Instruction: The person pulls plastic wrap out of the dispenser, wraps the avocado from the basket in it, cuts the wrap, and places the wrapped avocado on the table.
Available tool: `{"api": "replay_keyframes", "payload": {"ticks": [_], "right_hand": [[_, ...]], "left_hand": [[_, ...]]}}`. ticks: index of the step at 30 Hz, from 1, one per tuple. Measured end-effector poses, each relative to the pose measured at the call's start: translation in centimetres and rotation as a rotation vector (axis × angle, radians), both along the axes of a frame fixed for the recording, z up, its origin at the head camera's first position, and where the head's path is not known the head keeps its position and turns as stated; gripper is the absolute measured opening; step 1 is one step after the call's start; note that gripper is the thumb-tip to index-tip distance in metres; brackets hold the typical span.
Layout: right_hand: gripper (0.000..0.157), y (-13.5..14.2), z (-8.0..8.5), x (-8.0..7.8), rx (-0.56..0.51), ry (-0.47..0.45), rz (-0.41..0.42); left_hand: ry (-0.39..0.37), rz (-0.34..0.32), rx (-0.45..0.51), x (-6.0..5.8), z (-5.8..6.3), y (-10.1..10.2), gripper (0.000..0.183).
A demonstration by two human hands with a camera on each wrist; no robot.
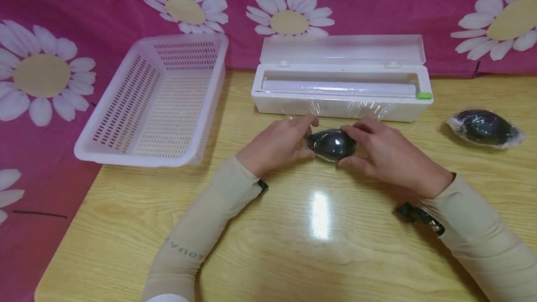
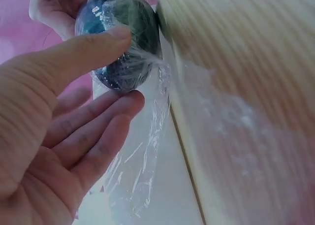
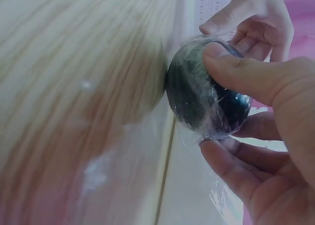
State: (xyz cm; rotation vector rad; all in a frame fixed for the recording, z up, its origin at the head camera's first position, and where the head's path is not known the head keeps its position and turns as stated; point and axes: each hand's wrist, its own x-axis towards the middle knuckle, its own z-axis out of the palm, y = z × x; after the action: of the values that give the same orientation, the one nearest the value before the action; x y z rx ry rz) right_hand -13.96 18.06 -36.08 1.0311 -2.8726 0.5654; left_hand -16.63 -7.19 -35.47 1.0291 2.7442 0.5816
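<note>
Between the hands, low over the table in front of the wrap box, is a dark, glossy avocado (image 1: 333,145) covered in clear film. My left hand (image 1: 281,143) holds its left end, the thumb lying on the film and the other fingers on the far side. At the other end my right hand (image 1: 383,153) grips it between thumb and fingers. In the left wrist view the avocado (image 2: 123,43) has gathered film at its end, and loose cling film (image 2: 142,156) shows below it. The right wrist view has the film creased over the avocado (image 3: 202,92).
Behind the hands stands a white cling film box (image 1: 335,106), lid raised, with a film roll (image 1: 340,88) inside and a green cutter slider (image 1: 424,95) at its right end. A second wrapped avocado (image 1: 482,128) lies at right. A white slotted basket (image 1: 197,146) stands at left.
</note>
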Motion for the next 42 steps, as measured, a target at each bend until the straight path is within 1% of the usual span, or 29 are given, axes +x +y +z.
{"api": "replay_keyframes", "payload": {"ticks": [2, 5, 7, 9, 12, 15, 17, 19, 22, 26, 29, 33, 36, 38, 42], "right_hand": [[0.071, 0.16, 0.03, -0.02, -0.006, -0.042, -0.022], [0.074, 0.39, 0.08, -0.02, -0.046, -0.119, -0.058], [0.070, 0.53, 0.12, -0.01, -0.068, -0.149, -0.075], [0.066, 0.61, 0.18, 0.00, -0.076, -0.154, -0.079], [0.058, 0.63, 0.37, 0.05, -0.057, -0.127, -0.075], [0.057, 0.62, 0.59, 0.11, -0.045, -0.111, -0.075], [0.056, 0.58, 0.68, 0.11, -0.040, -0.105, -0.072], [0.055, 0.53, 0.69, 0.08, -0.033, -0.100, -0.067], [0.054, 0.44, 0.59, 0.00, -0.031, -0.088, -0.056], [0.052, 0.40, 0.42, -0.04, -0.036, -0.080, -0.049], [0.050, 0.50, 0.51, 0.02, -0.040, -0.121, -0.069], [0.052, 0.57, 0.60, -0.04, -0.043, -0.132, -0.092], [0.058, 0.53, 0.52, -0.10, -0.050, -0.100, -0.100], [0.061, 0.52, 0.48, -0.06, -0.062, -0.096, -0.117], [0.056, 0.55, 0.40, -0.03, -0.081, -0.090, -0.135]], "left_hand": [[0.023, -0.012, -0.015, 0.05, -0.03, 0.19, 0.052], [0.083, -0.051, -0.073, 0.07, -0.06, 0.51, 0.049], [0.120, -0.077, -0.103, 0.01, -0.03, 0.69, 0.046], [0.130, -0.091, -0.118, -0.09, 0.09, 0.82, 0.041], [0.108, -0.099, -0.103, -0.31, 0.25, 0.84, 0.038], [0.063, -0.094, -0.072, -0.49, 0.32, 0.69, 0.040], [0.038, -0.093, -0.072, -0.53, 0.32, 0.54, 0.043], [0.028, -0.098, -0.089, -0.53, 0.34, 0.41, 0.043], [0.029, -0.109, -0.120, -0.53, 0.29, 0.35, 0.042], [0.027, -0.123, -0.131, -0.57, 0.24, 0.41, 0.040], [0.020, -0.127, -0.132, -0.59, 0.28, 0.46, 0.039], [0.020, -0.110, -0.138, -0.60, 0.31, 0.49, 0.041], [0.029, -0.095, -0.148, -0.64, 0.32, 0.52, 0.043], [0.038, -0.087, -0.151, -0.69, 0.34, 0.51, 0.045], [0.061, -0.074, -0.142, -0.80, 0.34, 0.45, 0.047]]}}
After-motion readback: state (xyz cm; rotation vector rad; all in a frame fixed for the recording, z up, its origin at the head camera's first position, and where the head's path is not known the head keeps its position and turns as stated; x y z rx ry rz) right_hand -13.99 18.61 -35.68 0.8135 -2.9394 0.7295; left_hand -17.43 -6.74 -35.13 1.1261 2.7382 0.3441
